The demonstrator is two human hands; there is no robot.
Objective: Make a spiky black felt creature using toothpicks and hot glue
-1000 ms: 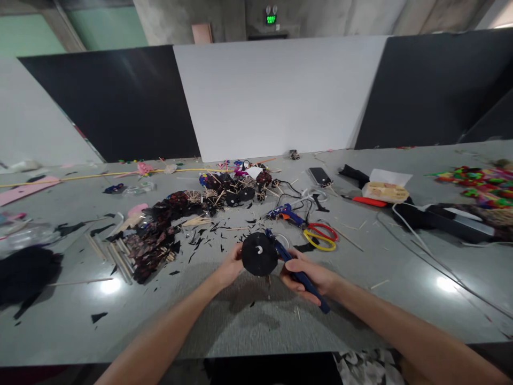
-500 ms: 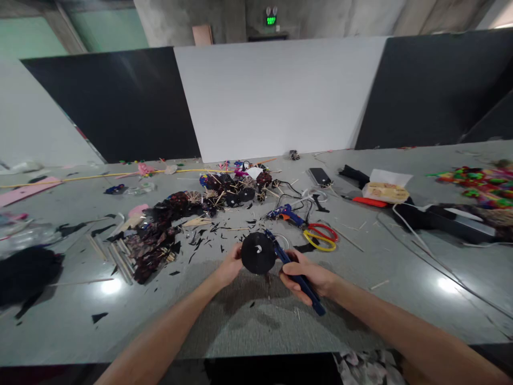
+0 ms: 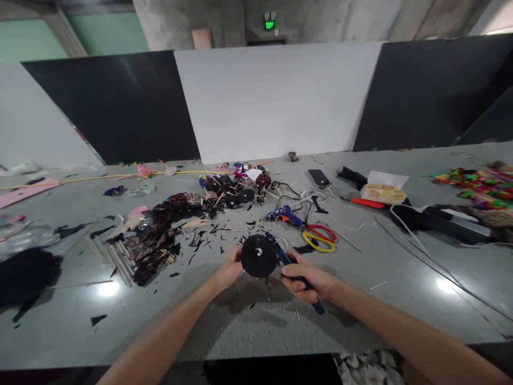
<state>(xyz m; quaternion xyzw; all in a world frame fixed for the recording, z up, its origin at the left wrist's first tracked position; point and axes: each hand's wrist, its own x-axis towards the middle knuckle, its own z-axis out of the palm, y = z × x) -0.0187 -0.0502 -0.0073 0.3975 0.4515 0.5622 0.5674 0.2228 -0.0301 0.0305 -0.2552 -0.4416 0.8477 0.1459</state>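
Note:
My left hand (image 3: 231, 266) grips the left edge of a round black disc (image 3: 258, 263) with a small whitish spot at its centre. The disc faces me, held above the table. My right hand (image 3: 302, 278) is wrapped round a long, narrow dark blue hand tool (image 3: 285, 259), whose exact kind I cannot make out. The tool's upper tip lies at the disc's right edge; whether it touches is unclear. Just beyond are a blue glue gun (image 3: 289, 216) and scissors (image 3: 319, 240) with red and yellow handles.
Black scraps and thin sticks litter the grey table (image 3: 224, 334). A heap of dark patterned fabric (image 3: 154, 240) lies left, with a bundle of sticks (image 3: 120, 259) beside it. Farther back are a phone (image 3: 318, 178), an orange-handled tool (image 3: 367, 203), a tissue pack (image 3: 383, 193) and loose cables.
The black disc has shifted slightly down and shows a little rounder. My right fingers have moved slightly on the blue tool. Both hands keep their holds.

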